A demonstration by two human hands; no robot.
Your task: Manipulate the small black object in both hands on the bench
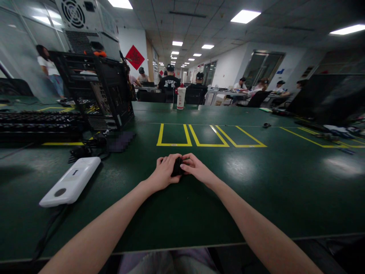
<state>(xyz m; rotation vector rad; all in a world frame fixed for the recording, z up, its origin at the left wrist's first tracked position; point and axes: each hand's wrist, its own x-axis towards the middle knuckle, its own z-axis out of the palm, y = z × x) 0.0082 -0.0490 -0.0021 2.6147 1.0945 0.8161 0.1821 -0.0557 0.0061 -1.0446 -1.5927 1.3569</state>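
Between my two hands is a small black object (177, 167), boxy in outline; its kind does not show. My left hand (165, 171) wraps round its left side, with the thumb along the near edge and the fingers over the far side. From the right, my right hand (195, 168) grips the same object with fingers and thumb at its right edge. Both hands rest low over the green tabletop (182, 213), on the near side of the yellow tape outlines (174, 145). The fingers hide much of the object.
An open black computer case (94, 87) with a metal box (88, 19) on top stands at left. Nearer lies a white device (71, 182) with a cable. A white cup (181, 98) stands at the far edge. A small dark item (267, 125) lies right. People sit beyond.
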